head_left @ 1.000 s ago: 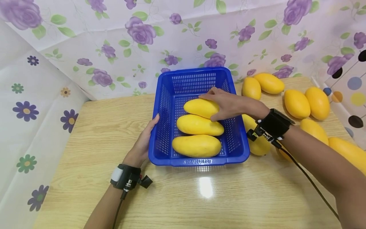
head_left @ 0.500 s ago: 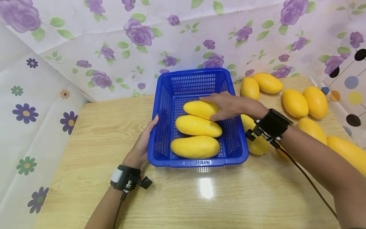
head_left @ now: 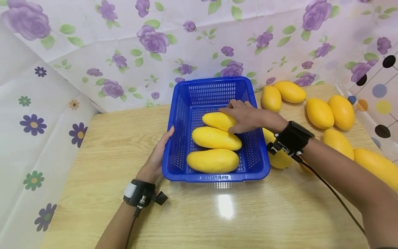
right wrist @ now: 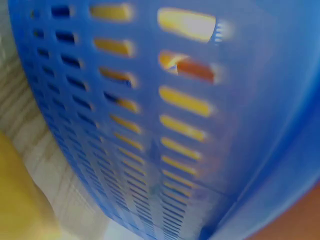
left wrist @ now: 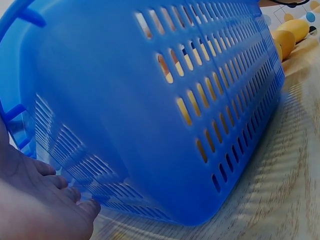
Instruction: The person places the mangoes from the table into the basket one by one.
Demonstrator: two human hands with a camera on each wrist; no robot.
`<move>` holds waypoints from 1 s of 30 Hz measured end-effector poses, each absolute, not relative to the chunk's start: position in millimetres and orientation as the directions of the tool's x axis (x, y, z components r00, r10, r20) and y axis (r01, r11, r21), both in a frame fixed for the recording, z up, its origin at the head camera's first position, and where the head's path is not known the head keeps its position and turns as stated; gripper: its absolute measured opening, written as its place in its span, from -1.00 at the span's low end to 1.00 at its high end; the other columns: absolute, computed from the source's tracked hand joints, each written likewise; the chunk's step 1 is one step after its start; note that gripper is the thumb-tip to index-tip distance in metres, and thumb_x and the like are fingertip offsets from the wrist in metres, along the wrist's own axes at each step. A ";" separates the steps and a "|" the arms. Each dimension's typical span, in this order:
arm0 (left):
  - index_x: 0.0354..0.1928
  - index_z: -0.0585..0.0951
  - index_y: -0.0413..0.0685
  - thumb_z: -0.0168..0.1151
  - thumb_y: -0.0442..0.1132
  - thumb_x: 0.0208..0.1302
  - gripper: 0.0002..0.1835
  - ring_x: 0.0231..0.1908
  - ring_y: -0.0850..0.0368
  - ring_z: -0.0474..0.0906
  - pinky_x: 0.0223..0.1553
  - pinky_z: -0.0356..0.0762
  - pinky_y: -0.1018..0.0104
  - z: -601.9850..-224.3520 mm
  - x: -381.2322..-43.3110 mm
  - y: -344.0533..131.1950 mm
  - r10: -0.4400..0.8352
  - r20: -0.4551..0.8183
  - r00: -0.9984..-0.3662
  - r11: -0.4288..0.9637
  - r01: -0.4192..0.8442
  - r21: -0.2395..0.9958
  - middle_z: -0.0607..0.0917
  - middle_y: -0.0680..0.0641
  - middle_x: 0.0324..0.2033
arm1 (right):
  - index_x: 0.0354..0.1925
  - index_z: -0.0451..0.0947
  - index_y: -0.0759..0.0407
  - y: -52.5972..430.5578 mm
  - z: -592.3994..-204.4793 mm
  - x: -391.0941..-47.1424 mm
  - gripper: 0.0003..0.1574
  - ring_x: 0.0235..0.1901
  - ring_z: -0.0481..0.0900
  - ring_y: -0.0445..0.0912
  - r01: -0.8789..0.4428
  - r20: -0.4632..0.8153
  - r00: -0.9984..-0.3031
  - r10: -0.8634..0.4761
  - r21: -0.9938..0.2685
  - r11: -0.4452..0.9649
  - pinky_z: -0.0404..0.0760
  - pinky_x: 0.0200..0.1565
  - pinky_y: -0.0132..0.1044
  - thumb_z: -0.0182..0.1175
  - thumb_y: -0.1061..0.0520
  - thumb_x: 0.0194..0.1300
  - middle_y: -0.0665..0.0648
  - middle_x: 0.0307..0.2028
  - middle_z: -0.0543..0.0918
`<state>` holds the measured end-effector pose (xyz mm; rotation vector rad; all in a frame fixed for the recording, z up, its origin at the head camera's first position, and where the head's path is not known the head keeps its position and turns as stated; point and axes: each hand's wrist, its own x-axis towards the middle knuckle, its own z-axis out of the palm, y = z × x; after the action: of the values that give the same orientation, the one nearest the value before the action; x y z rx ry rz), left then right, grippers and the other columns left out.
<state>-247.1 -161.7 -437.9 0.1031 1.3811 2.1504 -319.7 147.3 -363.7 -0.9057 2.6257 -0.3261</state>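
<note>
A blue plastic basket (head_left: 216,177) with slotted walls stands on the wooden table, three yellow mangoes lying crosswise in it. My right hand (head_left: 247,117) reaches over the right rim and holds the rearmost mango (head_left: 218,120), thumb on its near side and fingers at the far side. In front of that lie a middle mango (head_left: 216,138) and a front mango (head_left: 212,161). My left hand (head_left: 157,155) grips the basket's left side, thumb at the rim; the left wrist view shows its fingers (left wrist: 60,187) along the outer wall. The right wrist view shows mostly basket wall (right wrist: 150,125), hiding my fingers.
Several loose mangoes lie right of the basket, one mango (head_left: 281,157) close beside its wall and a pair (head_left: 319,112) farther off. A floral sheet (head_left: 124,62) hangs behind the table. Wood surface (head_left: 109,145) shows at left. A cable (head_left: 332,197) trails from the right wrist strap.
The head view has shifted slightly. Both hands stay where they were, the right on the rearmost mango and the left on the basket's side.
</note>
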 end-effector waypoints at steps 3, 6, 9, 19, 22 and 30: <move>0.58 -0.08 0.25 -0.25 0.28 0.47 -0.25 0.30 -0.19 0.22 0.11 0.35 0.03 -437.2 -247.6 -160.7 0.498 -0.242 -0.833 -0.297 -0.426 0.855 0.16 -0.24 0.39 | 0.49 0.20 0.17 148.9 -365.6 -319.5 -0.08 0.27 0.25 0.18 -0.560 -0.221 -0.740 -0.635 -0.321 0.764 0.09 0.20 0.18 0.23 -0.05 0.26 0.31 0.32 0.35; 0.58 -0.07 0.26 -0.24 0.29 0.47 -0.25 0.31 -0.19 0.21 0.14 0.33 0.02 -436.9 -247.8 -160.5 0.486 -0.253 -0.837 -0.292 -0.429 0.855 0.20 -0.20 0.38 | 0.48 0.21 0.18 149.5 -367.1 -320.1 -0.10 0.36 0.22 0.18 -0.564 -0.217 -0.736 -0.641 -0.326 0.758 0.03 0.23 0.21 0.23 -0.04 0.27 0.28 0.37 0.37; 0.58 -0.07 0.29 -0.23 0.29 0.46 -0.26 0.34 -0.21 0.17 0.16 0.31 -0.01 -437.3 -247.7 -160.6 0.479 -0.261 -0.838 -0.289 -0.431 0.855 0.20 -0.17 0.38 | 0.50 0.18 0.20 149.0 -367.2 -320.0 -0.09 0.41 0.20 0.16 -0.560 -0.226 -0.734 -0.640 -0.331 0.759 -0.01 0.24 0.20 0.23 -0.01 0.29 0.25 0.40 0.35; 0.58 -0.08 0.31 -0.24 0.29 0.46 -0.26 0.36 -0.24 0.12 0.18 0.30 -0.03 -438.5 -246.8 -159.6 0.482 -0.252 -0.839 -0.285 -0.422 0.860 0.17 -0.17 0.39 | 0.51 0.10 0.27 151.1 -362.4 -321.1 -0.04 0.43 0.17 0.15 -0.555 -0.262 -0.701 -0.663 -0.383 0.738 0.01 0.37 0.16 0.21 -0.07 0.32 0.28 0.44 0.27; 0.58 -0.09 0.31 -0.24 0.30 0.46 -0.26 0.36 -0.23 0.12 0.18 0.30 -0.03 -438.0 -246.6 -159.6 0.478 -0.252 -0.841 -0.282 -0.419 0.863 0.17 -0.16 0.39 | 0.51 0.10 0.29 153.2 -360.8 -321.8 -0.04 0.44 0.13 0.19 -0.548 -0.258 -0.688 -0.678 -0.428 0.719 0.07 0.38 0.12 0.20 -0.09 0.34 0.32 0.45 0.24; 0.58 -0.06 0.32 -0.22 0.31 0.45 -0.25 0.34 -0.23 0.17 0.17 0.32 -0.03 -438.5 -247.2 -159.9 0.473 -0.256 -0.843 -0.273 -0.417 0.867 0.21 -0.16 0.37 | 0.51 0.10 0.25 157.8 -356.6 -316.8 -0.09 0.46 0.08 0.19 -0.527 -0.201 -0.713 -0.672 -0.479 0.702 0.09 0.39 0.08 0.16 -0.10 0.40 0.30 0.46 0.21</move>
<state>-247.2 -159.9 -438.5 0.0705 1.4343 2.1386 -316.8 157.8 -356.6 -0.9346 2.5506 -0.5573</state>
